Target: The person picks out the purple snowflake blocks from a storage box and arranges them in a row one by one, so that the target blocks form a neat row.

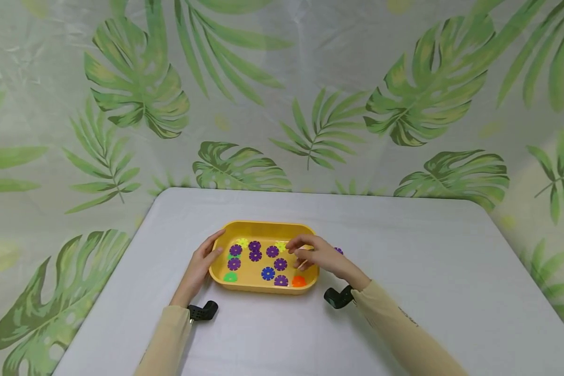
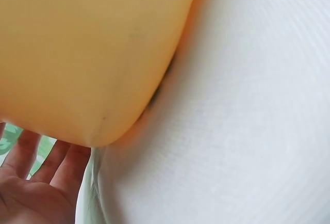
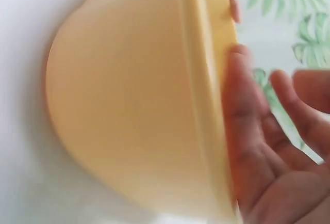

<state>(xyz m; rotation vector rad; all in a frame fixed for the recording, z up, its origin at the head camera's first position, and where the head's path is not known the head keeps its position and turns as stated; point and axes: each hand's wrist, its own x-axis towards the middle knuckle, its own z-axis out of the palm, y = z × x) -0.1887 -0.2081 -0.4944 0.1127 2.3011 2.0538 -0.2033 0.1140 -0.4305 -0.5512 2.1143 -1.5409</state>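
A yellow plastic basin [image 1: 254, 286] stands on the table and holds several notched plastic snowflake discs. Most are purple, like the purple disc [image 1: 280, 264]; others include a blue disc [image 1: 268, 273], a green disc [image 1: 231, 277] and an orange disc [image 1: 298, 281]. My left hand [image 1: 200, 263] grips the basin's left end, thumb over the rim and fingers along the outside wall. Over the right end hovers my right hand [image 1: 320, 254], its fingers loosely bent. In the right wrist view, no disc shows between the thumb and fingers of that hand [image 3: 278, 167].
A purple disc [image 1: 338, 250] lies on the table just right of the basin, partly behind the right hand. White cloth covers the table [image 1: 404, 245]. A leaf-patterned curtain [image 1: 329, 62] hangs behind it. Each wrist wears a black camera mount [image 1: 204, 311].
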